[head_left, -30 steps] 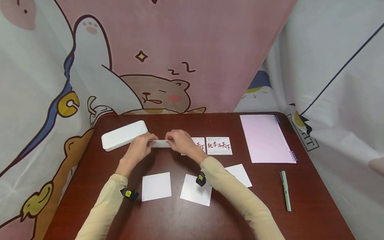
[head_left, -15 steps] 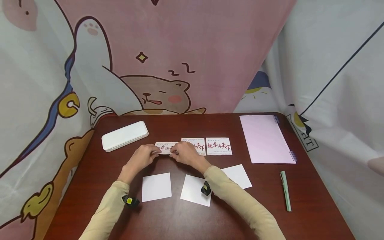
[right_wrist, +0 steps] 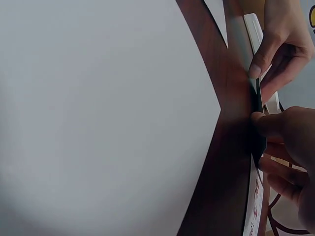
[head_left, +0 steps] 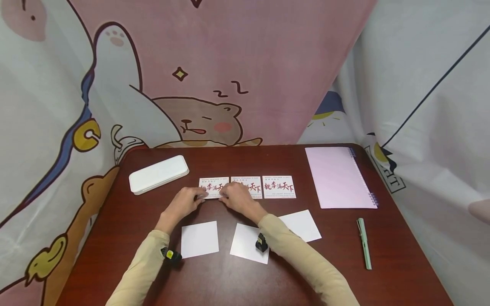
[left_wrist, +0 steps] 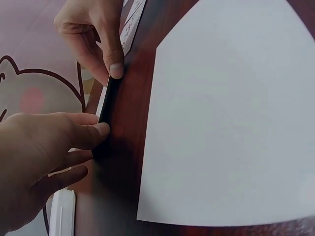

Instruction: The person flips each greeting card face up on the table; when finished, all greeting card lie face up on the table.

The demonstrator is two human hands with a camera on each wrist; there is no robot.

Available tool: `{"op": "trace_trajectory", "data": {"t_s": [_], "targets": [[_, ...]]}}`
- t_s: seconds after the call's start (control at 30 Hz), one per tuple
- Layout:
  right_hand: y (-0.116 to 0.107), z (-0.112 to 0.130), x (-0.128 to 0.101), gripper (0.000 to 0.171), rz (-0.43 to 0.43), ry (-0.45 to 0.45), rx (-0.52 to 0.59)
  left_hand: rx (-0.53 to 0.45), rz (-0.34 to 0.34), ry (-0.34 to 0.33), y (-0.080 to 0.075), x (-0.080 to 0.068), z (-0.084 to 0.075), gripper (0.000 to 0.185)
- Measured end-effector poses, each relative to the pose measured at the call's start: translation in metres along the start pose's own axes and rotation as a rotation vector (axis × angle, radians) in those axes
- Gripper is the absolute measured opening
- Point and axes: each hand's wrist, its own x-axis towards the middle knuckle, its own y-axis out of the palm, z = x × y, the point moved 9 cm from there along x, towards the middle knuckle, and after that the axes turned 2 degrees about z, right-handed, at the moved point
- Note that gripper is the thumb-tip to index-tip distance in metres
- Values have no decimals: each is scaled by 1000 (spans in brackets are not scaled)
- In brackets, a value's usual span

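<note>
The left printed card (head_left: pixel 212 187) sits toward the far edge of the worktop (head_left: pixel 214 280), left of that edge's midpoint, pinched in both hands. The grip of the left hand (head_left: pixel 183 203) sets thumb against fingers at the card's left end; the grip of the right hand (head_left: pixel 238 197) does likewise at the right end. In the wrist views the near side appears slightly raised, its underside dark with shade. The card is probably light, thin, fairly stiff paperboard, likely to bow or crease if squeezed inward and to slide on the glossy wood-toned surface; hold it by opposite edges or near corners, clear of the red lettering. Toward the right edge, the middle printed card (head_left: pixel 253 188) and right printed card (head_left: pixel 279 187) lie flat in the same row. Closer to the near edge lie three smooth, blank white cards (head_left: pixel 199 239). A rounded, smooth white case (head_left: pixel 158 174) occupies the far-left corner; a pink spiral-bound notebook (head_left: pixel 340 178), the far-right corner. A slender, pale green pen (head_left: pixel 364 244) lies near the right edge.
</note>
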Motion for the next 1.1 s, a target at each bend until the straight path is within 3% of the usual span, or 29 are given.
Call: {"op": "trace_trajectory", "data": {"t_s": [0.33,0.53,0.67,0.83,1.1], "targets": [[1,1,-6,16,-34,4,54,-10,13,-54,9,-3,8,15],[-19,-4,-9,22,-110,-19,141,-30,0,-71,5,-5,2,22],[-35,-13,-16,22,-132,6,167,-69,9,-62,-3,-4,-16,27],[-48,-21,-34,26,-95,40,199,-61,46,-17,-6,-4,-46,30],[-65,-19,-74,49,-37,67,175,-71,164,63,6,-12,-92,41]]}}
